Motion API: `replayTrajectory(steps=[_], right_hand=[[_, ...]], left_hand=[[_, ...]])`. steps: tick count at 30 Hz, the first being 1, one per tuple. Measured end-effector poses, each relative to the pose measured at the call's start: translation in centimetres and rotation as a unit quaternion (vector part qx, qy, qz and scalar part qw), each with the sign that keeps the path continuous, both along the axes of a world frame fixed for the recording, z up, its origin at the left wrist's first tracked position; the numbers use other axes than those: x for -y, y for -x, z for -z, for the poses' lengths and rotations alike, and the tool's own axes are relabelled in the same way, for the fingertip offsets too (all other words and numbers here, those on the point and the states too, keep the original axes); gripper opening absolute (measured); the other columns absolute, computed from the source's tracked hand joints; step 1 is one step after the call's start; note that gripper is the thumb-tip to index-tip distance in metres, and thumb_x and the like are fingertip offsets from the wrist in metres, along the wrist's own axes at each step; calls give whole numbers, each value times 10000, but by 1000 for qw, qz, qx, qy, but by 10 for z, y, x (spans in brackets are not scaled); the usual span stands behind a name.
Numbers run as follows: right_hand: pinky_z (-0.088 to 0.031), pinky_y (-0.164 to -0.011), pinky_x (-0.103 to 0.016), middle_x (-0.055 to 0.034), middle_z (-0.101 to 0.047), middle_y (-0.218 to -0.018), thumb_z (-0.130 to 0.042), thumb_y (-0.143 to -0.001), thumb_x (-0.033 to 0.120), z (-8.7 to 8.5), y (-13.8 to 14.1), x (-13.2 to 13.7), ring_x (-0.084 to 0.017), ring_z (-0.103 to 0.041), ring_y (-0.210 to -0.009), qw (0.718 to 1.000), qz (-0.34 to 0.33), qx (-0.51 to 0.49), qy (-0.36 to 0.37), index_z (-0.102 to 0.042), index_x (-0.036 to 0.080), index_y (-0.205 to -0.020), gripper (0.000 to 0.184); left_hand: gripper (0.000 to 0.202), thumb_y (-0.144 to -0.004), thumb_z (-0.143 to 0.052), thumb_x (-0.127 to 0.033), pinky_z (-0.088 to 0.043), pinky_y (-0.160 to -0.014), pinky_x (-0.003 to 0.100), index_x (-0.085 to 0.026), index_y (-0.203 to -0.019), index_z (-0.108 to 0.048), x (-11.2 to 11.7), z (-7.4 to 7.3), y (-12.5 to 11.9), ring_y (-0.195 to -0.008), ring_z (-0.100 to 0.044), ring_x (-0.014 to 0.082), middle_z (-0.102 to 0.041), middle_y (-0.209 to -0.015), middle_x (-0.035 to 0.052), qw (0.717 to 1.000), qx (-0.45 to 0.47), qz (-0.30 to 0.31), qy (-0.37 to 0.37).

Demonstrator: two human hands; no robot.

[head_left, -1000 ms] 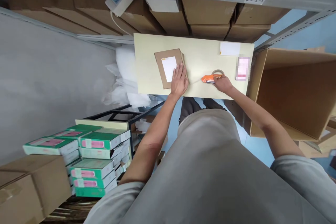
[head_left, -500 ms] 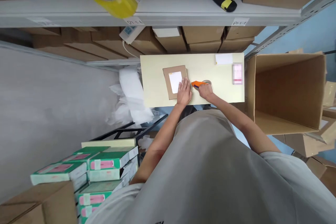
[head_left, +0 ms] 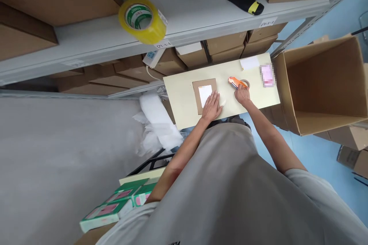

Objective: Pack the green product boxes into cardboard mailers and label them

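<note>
1 brown box [head_left: 196, 93] extends left from under the flat, slightly spread fingers of the left hand [head_left: 212, 108]. The right hand [head_left: 242, 95] curls its fingers around 1 orange tape dispenser [head_left: 236, 82]; well right of them is 1 open carton [head_left: 324, 82].

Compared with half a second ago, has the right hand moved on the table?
Yes, the right hand moved away from the box, toward the white card.
</note>
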State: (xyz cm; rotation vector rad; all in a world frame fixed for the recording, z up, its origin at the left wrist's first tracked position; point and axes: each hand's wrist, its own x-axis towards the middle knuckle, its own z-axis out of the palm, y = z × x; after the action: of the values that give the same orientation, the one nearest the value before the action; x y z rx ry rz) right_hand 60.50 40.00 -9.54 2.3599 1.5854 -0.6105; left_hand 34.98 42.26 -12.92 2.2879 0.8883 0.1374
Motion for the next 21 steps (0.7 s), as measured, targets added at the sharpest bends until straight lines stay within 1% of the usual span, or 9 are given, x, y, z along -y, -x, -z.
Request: replayTrajectory(steps=[3,5,8,10,12,15,17,19,21], right_hand=[[-454,-1178,-544,-377,-719,-1319,-340,-1074,94,18,3,13,-377,-684,-1268,999,30,-7,-18,-537,-136,-1477,504],[-437,-1211,-530,-372,-698,-1351,-313,-1083,77,27,2,19,-362,-664,-1315,999,48,-5,-20,-528,-128,-1492,505],[-437,-1240,-546,-357,-677,-1402,-280,-1105,95,37,-3,28,-371,-635,-1382,997,72,-12,-36,-520,-92,-1542,533],[-448,-1252,-577,-357,-653,-1474,-304,-1139,175,40,-4,35,-396,-603,-1440,994,88,-22,-67,-498,-58,-1602,554],[-442,-1284,-590,-361,-579,-1606,-330,-1176,291,40,-1,45,-412,-527,-1553,988,105,-29,-113,-441,-26,-1677,604],[-442,-1316,-589,-351,-489,-1727,-285,-1207,402,36,18,66,-398,-455,-1650,973,145,-65,-168,-377,6,-1742,673],[-449,-1328,-584,-335,-529,-1716,-248,-1215,430,34,38,81,-382,-500,-1633,963,160,-136,-171,-426,20,-1727,680],[-447,-1347,-563,-303,-590,-1689,-253,-1219,470,33,56,92,-363,-530,-1621,952,150,-219,-152,-517,45,-1681,680],[-431,-1363,-561,-285,-597,-1698,-275,-1219,485,32,66,95,-360,-512,-1643,948,146,-249,-134,-547,57,-1664,674]], left_hand=[[955,-1107,-531,-584,-171,-1494,608,-20,-1828,-258,-7,-6,11,-1831,-98,368,-176,-1928,245,999,-11,52,12],[1008,-1089,-571,-614,-126,-1499,614,-26,-1836,-235,-10,-9,18,-1831,-69,378,-166,-1930,245,997,-18,77,17],[988,-1103,-564,-607,-34,-1496,641,-54,-1847,-224,-9,-11,23,-1829,-57,384,-183,-1932,230,996,-36,80,19],[982,-1113,-554,-614,-8,-1492,652,-64,-1852,-216,-7,-9,24,-1829,-57,385,-183,-1931,230,997,-43,67,23],[1004,-1110,-560,-643,-3,-1490,661,-69,-1854,-207,-4,-6,21,-1829,-48,387,-169,-1930,237,998,-43,43,26],[1040,-1107,-547,-698,10,-1486,671,-78,-1861,-187,0,0,11,-1828,-17,391,-142,-1932,243,999,-41,-12,24],[1047,-1113,-516,-721,16,-1486,669,-81,-1865,-169,3,3,3,-1826,8,388,-122,-1935,241,997,-46,-51,21],[1047,-1120,-484,-733,18,-1488,665,-81,-1868,-153,5,3,-4,-1824,28,383,-107,-1936,239,995,-55,-81,18],[1053,-1121,-466,-744,20,-1488,663,-80,-1869,-138,8,2,-9,-1823,39,378,-99,-1936,237,993,-64,-98,17]])
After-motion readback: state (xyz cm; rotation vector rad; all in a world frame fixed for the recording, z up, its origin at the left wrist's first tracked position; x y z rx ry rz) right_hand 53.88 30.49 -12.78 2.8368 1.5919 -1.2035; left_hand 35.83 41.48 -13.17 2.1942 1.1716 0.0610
